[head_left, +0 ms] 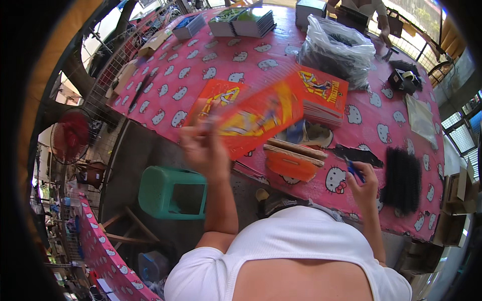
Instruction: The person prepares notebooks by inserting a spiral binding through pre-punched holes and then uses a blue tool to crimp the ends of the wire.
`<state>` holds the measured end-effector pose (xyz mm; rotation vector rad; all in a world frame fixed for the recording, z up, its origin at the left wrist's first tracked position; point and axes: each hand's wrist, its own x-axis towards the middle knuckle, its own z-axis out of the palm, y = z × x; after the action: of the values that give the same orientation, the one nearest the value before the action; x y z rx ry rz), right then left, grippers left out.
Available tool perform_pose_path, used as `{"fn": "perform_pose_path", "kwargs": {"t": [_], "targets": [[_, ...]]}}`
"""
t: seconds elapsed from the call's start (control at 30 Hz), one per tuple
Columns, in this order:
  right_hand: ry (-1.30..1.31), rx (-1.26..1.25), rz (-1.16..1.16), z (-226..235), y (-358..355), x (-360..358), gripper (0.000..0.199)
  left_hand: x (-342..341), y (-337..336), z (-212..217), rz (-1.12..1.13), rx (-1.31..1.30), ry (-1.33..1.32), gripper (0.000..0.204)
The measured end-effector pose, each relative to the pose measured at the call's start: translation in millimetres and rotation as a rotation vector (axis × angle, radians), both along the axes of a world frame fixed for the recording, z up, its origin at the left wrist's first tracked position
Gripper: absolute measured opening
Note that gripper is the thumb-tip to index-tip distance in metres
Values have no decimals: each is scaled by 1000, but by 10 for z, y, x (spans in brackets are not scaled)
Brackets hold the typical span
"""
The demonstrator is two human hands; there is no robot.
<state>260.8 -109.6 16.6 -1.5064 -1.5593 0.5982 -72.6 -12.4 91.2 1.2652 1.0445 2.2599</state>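
Note:
My left hand [205, 145] grips an orange notebook [263, 118] with yellow print by its left end, raised over the table and smeared by motion. Partly behind it, another orange notebook [211, 93] lies on the table. My right hand [364, 180] is closed round blue-handled pliers [355, 170], low over the near right of the table. Between the hands stands a wooden stand [296, 152] with an orange front. Beyond it sits a stack of orange notebooks [324, 95]. Right of my right hand is a bundle of black binding coils [403, 180].
A clear plastic bag [339, 50] with dark contents stands on the pink table [271, 52]. Notebook stacks [251, 22] line its far edge. A black tape dispenser [404, 80] is at the right. A green stool [155, 193] stands on the left; another person's arm [384, 27] shows at the far side.

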Motion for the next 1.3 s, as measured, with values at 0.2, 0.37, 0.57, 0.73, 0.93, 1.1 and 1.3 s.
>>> {"fn": "perform_pose_path", "kwargs": {"t": [0.2, 0.37, 0.57, 0.73, 0.93, 1.1, 1.3], "targets": [[-532, 179, -138, -566, 149, 353, 39, -1159, 542, -563, 279, -139, -228, 22], [-205, 103, -218, -331, 1334, 419, 43, -1363, 665, -1071, 326, -337, -83, 18], [7, -409, -411, -620, 2519, 439, 58, -1355, 723, -1205, 243, -145, -93, 16], [231, -292, -269, -629, 2418, 411, 46, -1419, 605, -1107, 128, -150, -233, 19], [64, -222, -284, -418, 2398, 428, 36, -1574, 643, -1163, 102, -159, -177, 22], [-187, 242, -376, -203, 2131, 275, 34, -1056, 332, -227, 310, -201, 28, 49], [623, 325, 147, 194, 1043, -310, 40, 383, 230, -77, -420, -355, 326, 40]]}}
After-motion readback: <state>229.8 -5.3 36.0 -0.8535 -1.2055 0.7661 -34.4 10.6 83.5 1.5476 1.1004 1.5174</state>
